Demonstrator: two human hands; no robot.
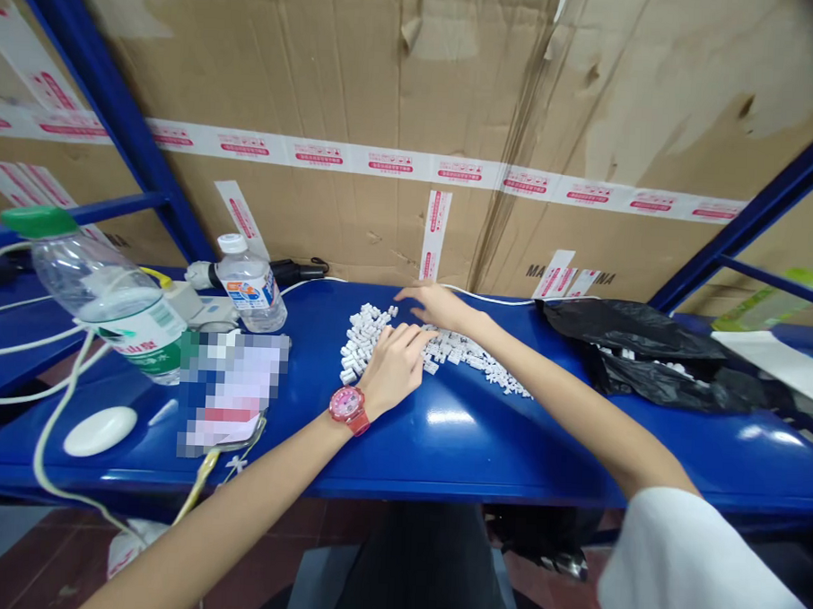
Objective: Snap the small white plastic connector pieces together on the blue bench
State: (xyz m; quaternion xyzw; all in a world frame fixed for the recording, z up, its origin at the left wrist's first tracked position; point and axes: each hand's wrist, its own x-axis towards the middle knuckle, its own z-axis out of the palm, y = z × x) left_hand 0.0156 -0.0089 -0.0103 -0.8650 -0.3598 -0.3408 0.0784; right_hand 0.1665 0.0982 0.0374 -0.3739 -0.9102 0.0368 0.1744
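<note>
Small white plastic pieces [359,340] lie heaped on the blue table, block-like on the left. To the right are looser pieces [455,347] and smaller, thinner ones [504,377]. My left hand [394,367], with a red watch [349,408] on its wrist, is over the middle of the pieces. Its fingers are bent and close together; whatever lies under the fingertips is hidden. Just beyond it, my right hand [440,306] reaches in from the right above the pieces, its fingers curved and apart, with nothing visible between them.
On the left stand a large green-capped bottle [110,301] and a smaller water bottle [251,284], near cables, a blurred phone [231,396] and a white oval object [100,430]. A black plastic bag [647,351] holding white pieces lies right. Cardboard [363,69] backs the table.
</note>
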